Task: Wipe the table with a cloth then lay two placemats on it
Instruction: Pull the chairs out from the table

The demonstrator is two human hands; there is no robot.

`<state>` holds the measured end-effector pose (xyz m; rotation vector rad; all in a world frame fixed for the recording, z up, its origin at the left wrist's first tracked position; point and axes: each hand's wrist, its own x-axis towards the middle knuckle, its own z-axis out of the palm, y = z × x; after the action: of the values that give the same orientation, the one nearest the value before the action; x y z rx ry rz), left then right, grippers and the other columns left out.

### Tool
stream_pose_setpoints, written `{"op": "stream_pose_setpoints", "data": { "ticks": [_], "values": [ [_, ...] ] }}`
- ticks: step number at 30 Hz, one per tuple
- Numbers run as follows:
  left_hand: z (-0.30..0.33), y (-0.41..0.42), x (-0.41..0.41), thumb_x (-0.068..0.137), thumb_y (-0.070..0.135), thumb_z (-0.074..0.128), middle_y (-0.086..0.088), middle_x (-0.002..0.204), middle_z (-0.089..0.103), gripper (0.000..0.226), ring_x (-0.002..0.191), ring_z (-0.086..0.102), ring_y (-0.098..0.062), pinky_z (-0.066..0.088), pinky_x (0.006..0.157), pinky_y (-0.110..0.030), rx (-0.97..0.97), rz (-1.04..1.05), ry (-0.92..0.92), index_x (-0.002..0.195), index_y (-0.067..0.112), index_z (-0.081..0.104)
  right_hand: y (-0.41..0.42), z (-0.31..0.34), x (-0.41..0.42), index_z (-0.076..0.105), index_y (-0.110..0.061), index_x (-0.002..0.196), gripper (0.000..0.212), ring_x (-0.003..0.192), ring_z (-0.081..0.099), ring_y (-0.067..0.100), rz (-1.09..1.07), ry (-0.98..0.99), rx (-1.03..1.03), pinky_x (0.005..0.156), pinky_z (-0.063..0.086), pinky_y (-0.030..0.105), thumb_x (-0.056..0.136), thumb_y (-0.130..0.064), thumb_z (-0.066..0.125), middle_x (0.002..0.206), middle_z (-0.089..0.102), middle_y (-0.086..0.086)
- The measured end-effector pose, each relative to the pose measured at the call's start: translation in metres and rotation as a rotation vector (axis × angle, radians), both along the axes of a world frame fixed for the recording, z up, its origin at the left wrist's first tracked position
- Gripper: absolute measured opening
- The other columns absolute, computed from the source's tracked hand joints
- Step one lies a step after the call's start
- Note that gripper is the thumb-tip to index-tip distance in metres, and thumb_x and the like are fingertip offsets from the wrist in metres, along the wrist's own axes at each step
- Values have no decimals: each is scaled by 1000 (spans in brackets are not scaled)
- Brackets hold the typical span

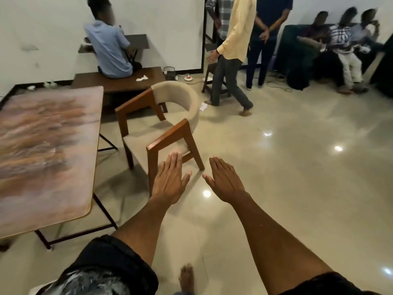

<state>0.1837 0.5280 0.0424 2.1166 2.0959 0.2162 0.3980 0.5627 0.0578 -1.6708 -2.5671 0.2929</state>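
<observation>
Left hand (170, 179): flat, holding nothing | right hand (226, 179): flat, holding nothing | table (49, 145): left of left hand, bare | cloth, placemats: not visible | progress: judged not started

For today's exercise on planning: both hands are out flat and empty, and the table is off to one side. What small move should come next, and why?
Probably turn toward the table and look for a cloth. The left hand and right hand are both open over the floor, holding nothing, and no cloth or placemat shows on the tabletop. Wiping comes first, so a cloth is needed.
</observation>
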Motion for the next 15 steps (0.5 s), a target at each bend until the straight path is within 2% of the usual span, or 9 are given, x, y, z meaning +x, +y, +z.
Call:
{"op": "stream_pose_setpoints", "data": {
  "ticks": [1, 6, 9, 12, 15],
  "values": [
    [-2, 9, -5, 109, 64, 8, -4, 180, -17, 80, 166, -16, -20, -9, 134, -40, -5, 14, 0, 171, 18, -14, 13, -2, -5, 20, -9, 166, 88, 162, 20, 27, 16, -7, 6, 129, 20, 40, 101, -66, 5, 174, 24, 13],
    [-3, 50, -25, 89, 76, -26, -4, 179, -19, 99, 165, -18, -19, -13, 132, -38, 22, 84, -26, 169, 18, -18, 70, 8, -27, 17, -9, 167, 84, 163, 16, 25, 66, -16, 18, 130, 16, 39, 105, -65, 11, 175, 21, 11],
    [4, 80, -34, 96, 74, -17, -4, 179, -18, 92, 165, -18, -18, -13, 132, -37, 30, 116, -80, 170, 18, -16, 105, 17, -35, 18, -10, 167, 74, 163, 16, 25, 103, -30, 36, 130, 15, 39, 111, -58, 22, 174, 22, 11],
    [6, 94, -42, 91, 78, -21, -5, 180, -16, 101, 166, -16, -20, -12, 133, -39, 32, 122, -76, 171, 16, -14, 127, 25, -42, 19, -9, 166, 77, 162, 18, 26, 133, -34, 39, 129, 17, 39, 109, -61, 18, 174, 24, 12],
    [2, 121, -57, 90, 77, -19, -5, 181, -13, 102, 167, -13, -21, -7, 135, -43, 26, 189, -68, 171, 16, -14, 163, 27, -53, 19, -9, 167, 74, 163, 17, 26, 166, -10, 34, 130, 16, 40, 111, -58, 22, 174, 23, 12]
  ]
}}
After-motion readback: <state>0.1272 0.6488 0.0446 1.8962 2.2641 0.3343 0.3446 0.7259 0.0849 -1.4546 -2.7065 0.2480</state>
